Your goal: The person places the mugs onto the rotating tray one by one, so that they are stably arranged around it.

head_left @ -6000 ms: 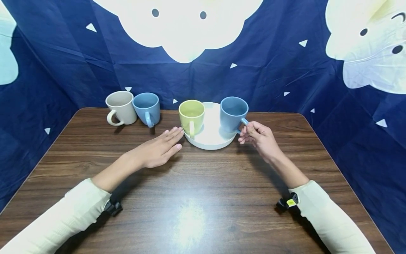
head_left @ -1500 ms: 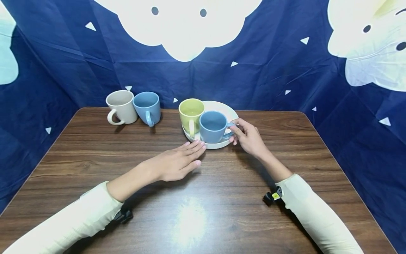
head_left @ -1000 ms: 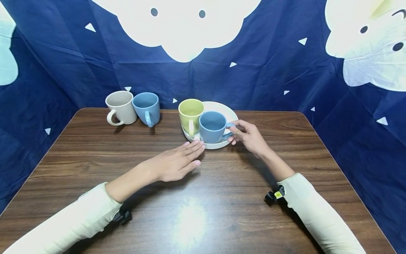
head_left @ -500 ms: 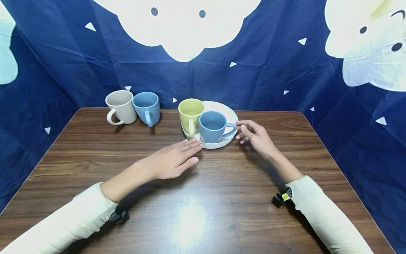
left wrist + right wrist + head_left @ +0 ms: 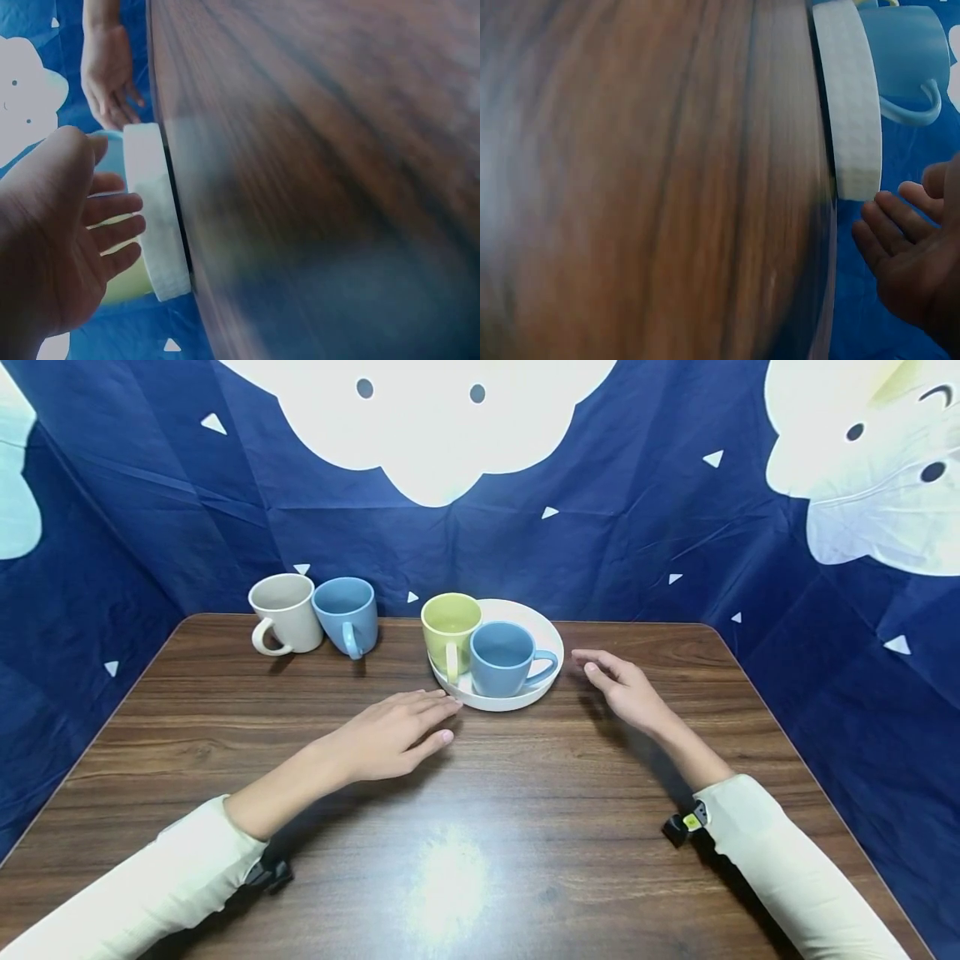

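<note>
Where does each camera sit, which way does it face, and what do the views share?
Head: on the head, facing forward and down at a brown wood-grain table and round white tray; left hand, right hand and pale sleeves show.
Left wrist: on that wrist, turned sideways, looking past the left hand toward the tray; the right hand shows beyond.
Right wrist: on that wrist, also sideways, looking across the table at the tray; only the right hand shows.
Shared: both wrist views show the tray's wall and a blue handled mug.
</note>
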`<state>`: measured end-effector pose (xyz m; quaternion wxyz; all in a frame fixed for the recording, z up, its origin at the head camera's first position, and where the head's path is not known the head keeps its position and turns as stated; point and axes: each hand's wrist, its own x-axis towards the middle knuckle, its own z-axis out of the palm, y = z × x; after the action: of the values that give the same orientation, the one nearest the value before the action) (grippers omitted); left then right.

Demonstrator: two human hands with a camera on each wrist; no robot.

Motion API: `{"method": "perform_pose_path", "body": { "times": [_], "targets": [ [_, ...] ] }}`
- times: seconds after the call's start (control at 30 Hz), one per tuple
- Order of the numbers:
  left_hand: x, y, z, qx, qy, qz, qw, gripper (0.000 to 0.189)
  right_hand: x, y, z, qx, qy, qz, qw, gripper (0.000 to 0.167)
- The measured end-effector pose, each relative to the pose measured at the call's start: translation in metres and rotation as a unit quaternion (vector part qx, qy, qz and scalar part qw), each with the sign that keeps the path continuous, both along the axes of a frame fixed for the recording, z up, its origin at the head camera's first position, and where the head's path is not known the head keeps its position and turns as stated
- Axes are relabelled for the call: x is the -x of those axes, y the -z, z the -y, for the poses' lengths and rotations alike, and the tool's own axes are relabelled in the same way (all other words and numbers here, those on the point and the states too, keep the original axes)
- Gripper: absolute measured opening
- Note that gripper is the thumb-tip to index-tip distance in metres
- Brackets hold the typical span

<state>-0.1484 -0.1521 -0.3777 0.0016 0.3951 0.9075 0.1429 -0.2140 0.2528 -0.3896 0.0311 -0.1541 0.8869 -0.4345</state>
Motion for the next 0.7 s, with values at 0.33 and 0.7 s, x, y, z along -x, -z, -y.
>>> {"method": "perform_pose_path", "body": {
  "times": [0.33, 0.7],
  "targets": [
    [0.003, 0.002, 0.011, 0.002, -0.037, 0.0, 0.9993, 0.056, 0.008, -0.004, -0.006, -0.142, -0.076, -0.007, 0.9869, 0.06],
    [0.007, 0.009, 0.028, -0.014, -0.073, -0.017, 0.9971, 0.055, 0.019, -0.005, -0.011, -0.198, -0.119, -0.052, 0.9716, 0.066]
  ]
}}
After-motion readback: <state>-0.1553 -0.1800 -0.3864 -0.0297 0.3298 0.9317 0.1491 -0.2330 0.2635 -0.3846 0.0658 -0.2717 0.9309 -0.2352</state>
